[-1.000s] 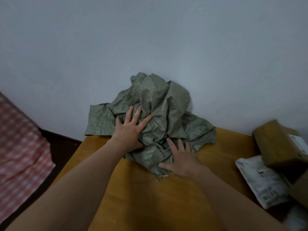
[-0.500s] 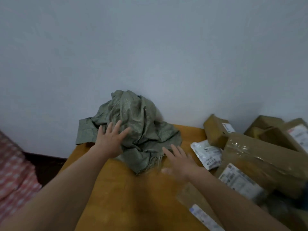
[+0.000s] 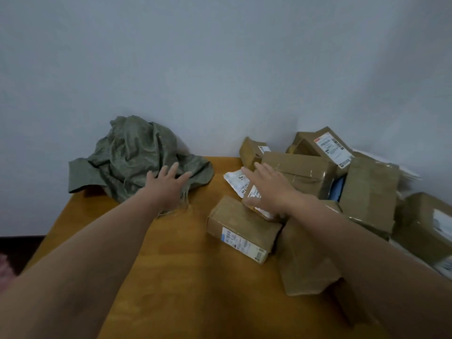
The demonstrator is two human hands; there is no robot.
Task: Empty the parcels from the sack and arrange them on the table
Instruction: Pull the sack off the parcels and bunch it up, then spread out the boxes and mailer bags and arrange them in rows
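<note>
A second ago both hands were pressed flat into the green sack (image 3: 137, 160) at the back of the table (image 3: 171, 265), with only a few parcels showing at the right edge of view. Now the view has swung right and the right hand (image 3: 271, 189) has left the sack: it reaches out open, fingers spread and gripping nothing, over a small labelled parcel (image 3: 256, 206) at the near edge of the heap, though whether it touches it cannot be told. The left hand (image 3: 168, 185) is also open, palm down, fingers spread on the sack's near fringe, holding nothing closed. The sack lies crumpled and slack against the wall at the table's back left, which suggests it is empty, though its inside is hidden. The parcels are all out, piled loosely on the right side of the table: a brown box with a blue-and-white label (image 3: 242, 231) nearest the middle, a white plastic mailer (image 3: 234, 178) behind it, and taped cardboard boxes (image 3: 300, 172) leaning on one another toward the corner. The emptying looks done; the arranging of the jumbled heap appears to be what is starting.
</note>
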